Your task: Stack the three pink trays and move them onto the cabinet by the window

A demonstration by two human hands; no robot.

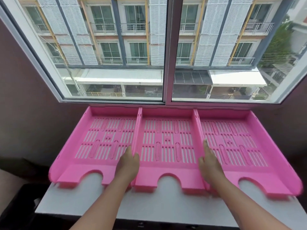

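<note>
three pink trays sit side by side on the white cabinet top [149,206], window [166,50] at twelve o'clock. left hand [128,165] pinches the middle tray's [166,138] left wall; right hand [210,163] grips its right wall, with the left tray [99,138] at nine and the right tray [240,140] at three crowding both.

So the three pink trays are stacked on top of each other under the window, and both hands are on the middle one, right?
Not stacked. The head view shows the left tray, middle tray and right tray lying side by side in a row under the window. The left hand and right hand do grip the middle one's side walls.
</note>
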